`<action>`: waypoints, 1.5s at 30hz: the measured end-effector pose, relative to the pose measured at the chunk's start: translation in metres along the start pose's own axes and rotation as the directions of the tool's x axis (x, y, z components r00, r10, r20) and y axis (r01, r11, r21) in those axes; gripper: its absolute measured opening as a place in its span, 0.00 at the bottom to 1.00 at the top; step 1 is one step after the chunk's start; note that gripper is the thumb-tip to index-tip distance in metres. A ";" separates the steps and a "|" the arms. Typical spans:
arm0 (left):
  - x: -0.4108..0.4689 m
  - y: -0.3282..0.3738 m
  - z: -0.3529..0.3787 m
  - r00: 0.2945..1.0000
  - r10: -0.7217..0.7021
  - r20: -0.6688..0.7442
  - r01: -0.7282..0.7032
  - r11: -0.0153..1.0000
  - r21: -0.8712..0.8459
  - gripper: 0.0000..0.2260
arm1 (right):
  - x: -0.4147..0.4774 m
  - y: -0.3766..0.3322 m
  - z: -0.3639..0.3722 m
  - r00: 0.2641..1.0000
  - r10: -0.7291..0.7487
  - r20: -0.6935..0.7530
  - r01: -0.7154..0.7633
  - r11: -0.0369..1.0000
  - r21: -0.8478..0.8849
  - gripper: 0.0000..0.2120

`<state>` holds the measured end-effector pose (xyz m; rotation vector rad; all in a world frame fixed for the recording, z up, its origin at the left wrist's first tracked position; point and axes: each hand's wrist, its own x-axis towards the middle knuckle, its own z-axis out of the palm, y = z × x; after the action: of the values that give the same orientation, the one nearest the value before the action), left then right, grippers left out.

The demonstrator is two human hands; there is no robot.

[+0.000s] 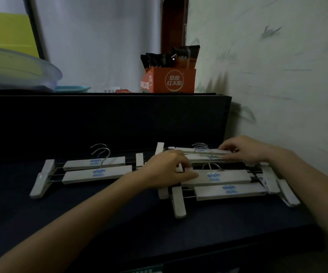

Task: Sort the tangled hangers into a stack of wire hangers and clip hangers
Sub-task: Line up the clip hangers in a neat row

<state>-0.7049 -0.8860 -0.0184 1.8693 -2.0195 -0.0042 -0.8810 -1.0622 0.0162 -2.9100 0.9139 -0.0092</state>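
Two clip hangers [94, 170] lie side by side left of the bench's [120, 223] middle, bars parallel and hooks toward the back edge, probably the start of a neat stack. The left grip [167, 168] curls round the left end of a bundle of hangers [202, 154]. The right grip [245, 152] pinches the bundle's right end, seemingly to square the bars together. Two loose hangers [230, 191] lie askew just in front, near the right edge, not yet sorted.

Left hand [167, 168] and right hand [243, 151] reach forward — fingers curled, gripping.
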 end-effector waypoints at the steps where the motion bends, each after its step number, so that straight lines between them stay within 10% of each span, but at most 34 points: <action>1: 0.001 0.004 0.003 1.000 0.004 0.018 -0.004 1.000 0.006 0.17 | 0.002 0.003 -0.001 1.000 -0.005 -0.014 0.005 1.000 0.008 0.14; 19: 0.008 0.029 0.021 0.994 -0.023 0.107 -0.007 0.962 0.274 0.18 | 0.002 0.013 -0.023 0.858 0.010 -0.513 -0.068 0.993 -0.094 0.15; 33: -0.071 -0.014 -0.077 0.992 -0.026 -0.124 0.059 0.960 0.274 0.17 | -0.015 -0.022 -0.031 0.796 0.061 -0.603 0.076 0.977 0.198 0.16; 45: -0.198 -0.088 -0.075 0.979 -0.196 0.060 0.176 0.953 0.245 0.34 | -0.032 -0.100 -0.013 0.827 -0.028 -0.562 0.255 0.909 0.329 0.17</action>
<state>-0.5925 -0.6868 -0.0268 2.2393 -1.9620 0.1156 -0.8511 -0.9633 0.0390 -2.6007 0.6334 -0.9691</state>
